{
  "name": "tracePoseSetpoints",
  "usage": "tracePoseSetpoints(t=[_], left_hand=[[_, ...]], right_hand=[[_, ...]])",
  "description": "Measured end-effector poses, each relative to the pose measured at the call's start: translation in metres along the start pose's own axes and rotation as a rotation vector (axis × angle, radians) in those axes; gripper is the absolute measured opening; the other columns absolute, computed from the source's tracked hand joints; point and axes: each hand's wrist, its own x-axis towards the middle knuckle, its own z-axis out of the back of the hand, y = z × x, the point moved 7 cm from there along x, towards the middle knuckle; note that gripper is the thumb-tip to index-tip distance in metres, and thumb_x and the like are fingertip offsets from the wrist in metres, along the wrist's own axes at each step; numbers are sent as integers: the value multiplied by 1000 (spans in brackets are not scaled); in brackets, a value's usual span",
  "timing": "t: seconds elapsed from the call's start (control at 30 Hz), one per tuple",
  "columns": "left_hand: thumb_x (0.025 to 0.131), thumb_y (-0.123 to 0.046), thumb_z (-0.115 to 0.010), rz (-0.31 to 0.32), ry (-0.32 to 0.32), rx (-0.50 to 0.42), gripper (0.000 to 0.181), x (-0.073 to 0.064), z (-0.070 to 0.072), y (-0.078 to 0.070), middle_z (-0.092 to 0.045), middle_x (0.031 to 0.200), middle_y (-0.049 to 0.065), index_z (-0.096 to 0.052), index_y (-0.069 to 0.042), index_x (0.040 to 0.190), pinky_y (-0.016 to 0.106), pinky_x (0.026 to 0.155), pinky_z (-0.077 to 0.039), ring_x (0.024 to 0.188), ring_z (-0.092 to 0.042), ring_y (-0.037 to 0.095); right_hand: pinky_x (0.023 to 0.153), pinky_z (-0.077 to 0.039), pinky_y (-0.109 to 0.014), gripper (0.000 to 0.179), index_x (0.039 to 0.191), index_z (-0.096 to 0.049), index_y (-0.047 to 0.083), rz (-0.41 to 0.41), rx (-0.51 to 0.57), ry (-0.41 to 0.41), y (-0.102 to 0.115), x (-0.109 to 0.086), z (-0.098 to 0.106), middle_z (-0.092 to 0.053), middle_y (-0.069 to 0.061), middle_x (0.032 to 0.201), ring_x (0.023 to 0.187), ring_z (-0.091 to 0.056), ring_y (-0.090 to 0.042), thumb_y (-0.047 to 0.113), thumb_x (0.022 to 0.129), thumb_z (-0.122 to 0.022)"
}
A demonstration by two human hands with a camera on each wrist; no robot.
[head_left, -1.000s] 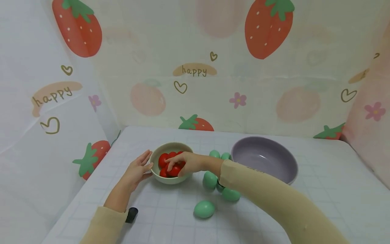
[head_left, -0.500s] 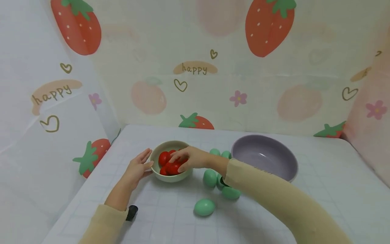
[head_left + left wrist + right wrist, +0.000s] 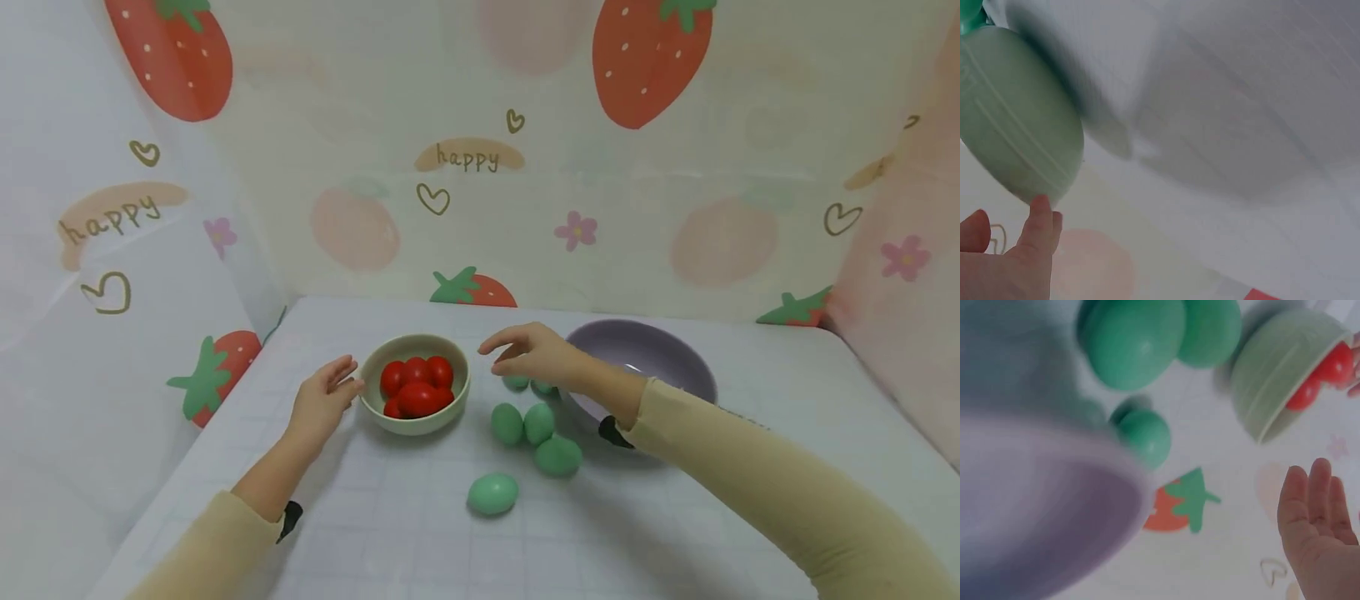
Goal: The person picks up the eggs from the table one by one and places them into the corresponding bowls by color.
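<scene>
A: Change since half a second back?

B: Left hand (image 3: 321,404): at the left side of the pale green bowl (image 3: 414,427), fingers loosely spread, nothing held. Right hand (image 3: 540,354): was down among the red eggs (image 3: 418,401); now out of the bowl and off to its right, fingers extended and a little bent, nothing held. Red heap now in plainer view.

A: Eggs, relative to the hands?

B: Nearest the wearer, a single green egg (image 3: 492,494), apart from the rest. Beyond it, a cluster of three green eggs (image 3: 507,424); farther again, two more, partly hidden by the right hand. Red eggs heaped inside the bowl, between the two hands. Left fingertips at the bowl's edge; contact, cannot tell. Purple bowl (image 3: 663,350) on the right, partly behind the right forearm.

A: Surface and room?

B: White tabletop (image 3: 390,525), faint grid lines, soft shadows under both arms. At the far edge, a pale hanging sheet (image 3: 637,183) printed with strawberries, hearts, flowers and "happy"; similar prints down both sides, right side pinker.
</scene>
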Motion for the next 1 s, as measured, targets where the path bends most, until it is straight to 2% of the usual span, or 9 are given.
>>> tracePoseSetpoints(t=[0.07, 0.13, 0.2, 0.3, 0.43, 0.6, 0.8, 0.93, 1.0], left_hand=[[104, -6, -51, -27, -7, 20, 56, -5, 4, -6, -39, 155, 25, -29, 7, 154, 31, 104, -49, 143, -41, 37], [104, -8, -51, -56, -11, 37, 55, -10, 7, -12, -42, 154, 25, -31, 6, 154, 30, 104, -49, 140, -45, 35], [105, -9, -51, -92, -15, 49, 54, -16, 9, -18, -45, 152, 24, -33, 4, 153, 21, 97, -51, 135, -52, 31], [104, -10, -54, -148, -23, 45, 52, -24, 10, -25, -50, 147, 26, -38, 5, 151, 9, 83, -50, 116, -64, 7], [103, -11, -56, -190, 5, 12, 51, -34, 3, -32, -51, 144, 27, -40, 4, 149, 8, 81, -50, 95, -57, -16], [103, -12, -56, -209, 45, -15, 49, -43, -8, -39, -52, 142, 24, -43, 3, 148, 10, 83, -51, 97, -56, -12], [102, -13, -59, -235, 92, -32, 47, -48, -20, -44, -54, 140, 25, -47, 1, 145, 13, 84, -52, 101, -59, -7], [101, -12, -61, -268, 143, -40, 47, -49, -29, -48, -56, 137, 26, -49, 1, 145, 16, 84, -54, 102, -65, 10], [100, -12, -62, -282, 177, -46, 48, -49, -35, -49, -56, 137, 27, -49, 1, 144, 16, 84, -55, 102, -66, 13]], right_hand=[[92, -52, -35, 30, 124, -67, 0, -7, 5, -32, 0, -12, 14, -68, -15, 126, 105, -67, -22, 7, 95, -64], [93, -51, -37, 30, 125, -67, 0, -36, 15, -67, -2, -24, 28, -68, -17, 124, 105, -66, -22, 7, 96, -63], [94, -51, -38, 31, 126, -66, 0, -61, 9, -105, -4, -35, 42, -68, -18, 124, 108, -65, -23, 8, 97, -62], [98, -49, -42, 33, 128, -64, 0, -85, -27, -155, -9, -53, 63, -67, -20, 125, 116, -64, -30, 9, 97, -63], [104, -48, -46, 36, 132, -62, -1, -67, -103, -207, -14, -76, 86, -60, -22, 138, 125, -58, -38, 9, 97, -64], [106, -46, -52, 42, 137, -58, 0, -103, -157, -251, -28, -102, 107, -53, -21, 146, 131, -54, -40, 12, 97, -65], [108, -41, -56, 53, 146, -48, -1, -156, -122, -299, -48, -126, 125, -47, -23, 151, 136, -46, -44, 14, 98, -63], [111, -35, -63, 60, 151, -39, -3, -179, -84, -327, -60, -136, 131, -38, -26, 156, 142, -35, -48, 11, 98, -63], [112, -32, -65, 63, 153, -36, -2, -192, -66, -345, -67, -140, 133, -33, -27, 158, 144, -31, -50, 10, 97, -64]])
